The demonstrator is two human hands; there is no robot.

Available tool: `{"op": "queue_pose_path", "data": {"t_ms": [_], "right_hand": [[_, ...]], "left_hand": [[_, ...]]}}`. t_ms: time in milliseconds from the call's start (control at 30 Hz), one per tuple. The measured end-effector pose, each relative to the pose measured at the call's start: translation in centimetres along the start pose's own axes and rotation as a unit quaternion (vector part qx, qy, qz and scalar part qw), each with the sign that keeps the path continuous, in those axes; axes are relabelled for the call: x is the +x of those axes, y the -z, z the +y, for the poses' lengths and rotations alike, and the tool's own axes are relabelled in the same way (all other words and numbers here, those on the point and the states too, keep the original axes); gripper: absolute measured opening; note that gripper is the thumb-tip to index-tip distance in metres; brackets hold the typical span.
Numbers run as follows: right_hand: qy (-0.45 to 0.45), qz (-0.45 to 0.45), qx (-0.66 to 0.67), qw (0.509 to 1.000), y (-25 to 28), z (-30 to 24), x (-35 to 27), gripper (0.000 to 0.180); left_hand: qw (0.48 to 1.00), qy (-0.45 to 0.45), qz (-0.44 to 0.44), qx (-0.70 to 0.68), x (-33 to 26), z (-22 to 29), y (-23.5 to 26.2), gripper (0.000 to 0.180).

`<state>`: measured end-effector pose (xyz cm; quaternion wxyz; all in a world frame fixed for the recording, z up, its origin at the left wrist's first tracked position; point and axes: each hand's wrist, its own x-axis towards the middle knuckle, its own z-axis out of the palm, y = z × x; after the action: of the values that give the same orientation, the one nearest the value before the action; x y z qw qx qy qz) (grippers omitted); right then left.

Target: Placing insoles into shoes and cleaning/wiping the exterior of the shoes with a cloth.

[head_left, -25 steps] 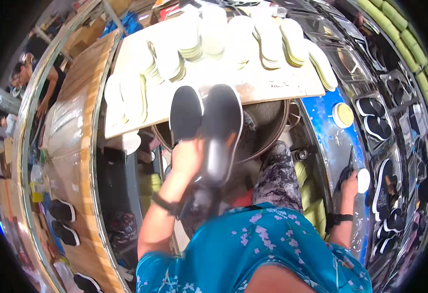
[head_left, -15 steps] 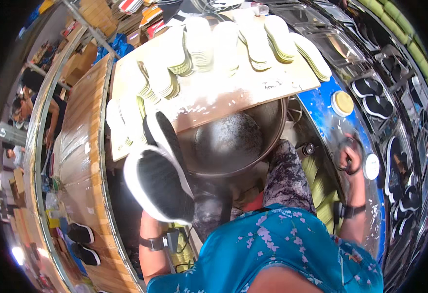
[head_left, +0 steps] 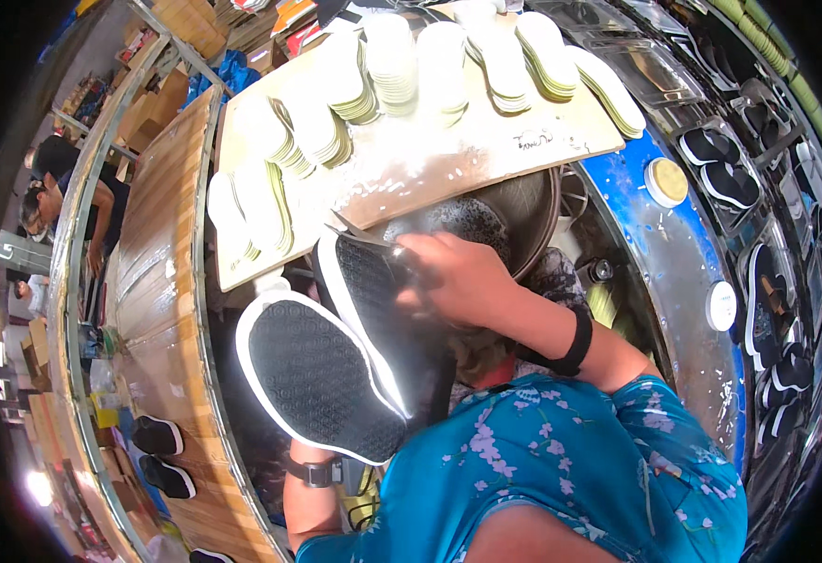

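My left hand [head_left: 309, 452] holds up a pair of black slip-on shoes with white sole edges, and its fingers are hidden behind them. The nearer shoe [head_left: 312, 375] turns its black textured sole upward. Against it leans the other shoe [head_left: 366, 300], on its side. My right hand [head_left: 448, 277] is closed at the toe of this second shoe, gripping scissors [head_left: 359, 233] whose thin metal blades point left along the shoe's edge. The scissors' handles are covered by the hand.
A pale board [head_left: 411, 178] bearing several stacks of white insoles lies over a large metal basin [head_left: 542, 216]. On the blue bench at right stand a yellow-topped tub [head_left: 666, 182] and a white lid [head_left: 721, 306]. Racks of black shoes [head_left: 730, 185] line the right; a wooden table [head_left: 162, 281] stands left.
My right hand has come from the blue bench at right across to the shoes, bringing the scissors. The pair of shoes has shifted slightly, with the nearer sole turned more toward view.
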<state>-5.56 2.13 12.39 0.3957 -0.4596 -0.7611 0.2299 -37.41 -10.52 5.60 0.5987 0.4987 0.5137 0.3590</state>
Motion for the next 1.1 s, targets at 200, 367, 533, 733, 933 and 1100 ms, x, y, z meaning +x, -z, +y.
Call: {"op": "queue_pose_path", "data": {"t_ms": [200, 367, 533, 733, 933, 1100], "right_hand": [[-0.084, -0.066, 0.001, 0.994, -0.9, 0.8, -0.6, 0.044], [-0.114, -0.073, 0.102, 0.986, 0.3, -0.2, -2.0, 0.047], [-0.042, -0.042, 0.026, 0.998, 1.7, -0.5, -2.1, 0.050], [-0.109, -0.066, 0.014, 0.992, 1.7, 1.5, -2.2, 0.047], [-0.172, 0.033, -0.050, 0.983, 5.9, 6.0, -6.1, 0.045], [-0.453, 0.119, -0.293, 0.833, 15.2, 10.6, -15.2, 0.040]], "left_hand": [[0.998, 0.019, 0.019, -0.064, 8.8, 2.6, -2.5, 0.026], [0.993, 0.035, 0.038, -0.107, 8.9, 2.6, -3.9, 0.026], [0.988, 0.055, 0.043, -0.140, 7.8, 2.4, -5.1, 0.026], [0.980, 0.081, 0.056, -0.174, 9.5, 3.7, -6.0, 0.025], [0.968, 0.082, 0.108, -0.212, 7.8, 4.4, -6.4, 0.025], [0.957, 0.091, 0.094, -0.259, 5.0, 3.7, -4.0, 0.025]]}}
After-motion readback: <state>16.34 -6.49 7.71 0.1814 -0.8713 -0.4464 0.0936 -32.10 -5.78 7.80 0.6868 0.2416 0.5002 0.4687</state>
